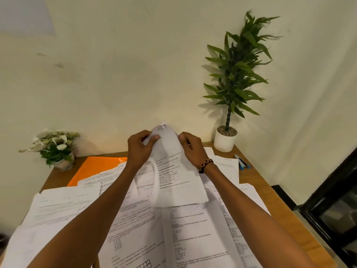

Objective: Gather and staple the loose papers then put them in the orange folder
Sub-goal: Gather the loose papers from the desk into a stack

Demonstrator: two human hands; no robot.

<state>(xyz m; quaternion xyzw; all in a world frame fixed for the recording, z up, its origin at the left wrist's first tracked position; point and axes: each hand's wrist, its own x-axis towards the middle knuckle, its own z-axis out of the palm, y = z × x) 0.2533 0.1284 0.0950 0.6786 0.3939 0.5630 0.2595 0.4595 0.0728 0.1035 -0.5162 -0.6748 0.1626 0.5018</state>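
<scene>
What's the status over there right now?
Left hand and right hand pinching one raised sheaf. Loose papers cover desk. Orange folder half buried, far left.

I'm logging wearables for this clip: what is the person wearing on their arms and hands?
Both forearms are bare, with no sleeves or gloves showing. The right hand has a braided black-and-tan bracelet at its wrist. The left hand wears nothing visible.

A wooden desk point(257, 182) carries scattered printed papers point(135, 219), an orange folder point(96, 167) partly under them, a flower pot point(61, 161), a potted plant point(225, 140) and a stapler point(242, 163).
</scene>
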